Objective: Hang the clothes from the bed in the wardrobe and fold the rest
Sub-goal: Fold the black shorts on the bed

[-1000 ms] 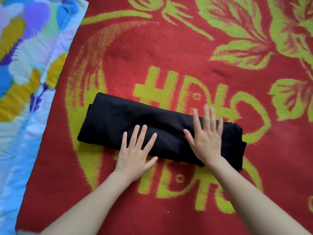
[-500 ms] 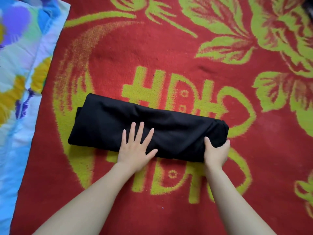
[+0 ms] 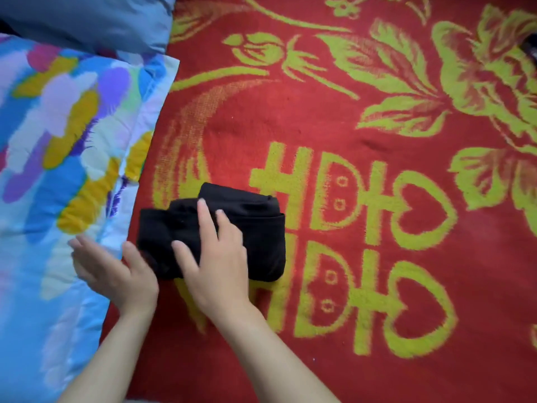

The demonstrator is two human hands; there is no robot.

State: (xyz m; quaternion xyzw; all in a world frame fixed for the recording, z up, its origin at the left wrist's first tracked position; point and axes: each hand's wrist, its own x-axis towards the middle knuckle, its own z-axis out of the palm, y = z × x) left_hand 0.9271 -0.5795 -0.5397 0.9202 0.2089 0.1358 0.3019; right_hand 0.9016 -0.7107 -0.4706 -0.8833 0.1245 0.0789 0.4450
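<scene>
Folded black garment (image 3: 255, 237) on red blanket (image 3: 319, 117), both hands at it.
Right hand (image 3: 218, 257) lies flat on the garment, fingers straight. Left hand (image 3: 116, 274), blurred, fingers extended, just beside its left edge, over the patterned quilt (image 3: 58, 141). Grey-blue pillow (image 3: 87, 18) far left.

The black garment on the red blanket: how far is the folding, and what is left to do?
Done: the garment lies folded into a short, thick bundle on the blanket. In hand: the right hand presses flat on it; the left hand, blurred, is open at its left end. Left: perhaps a last smoothing, then putting it away. The wardrobe is not in view.
</scene>
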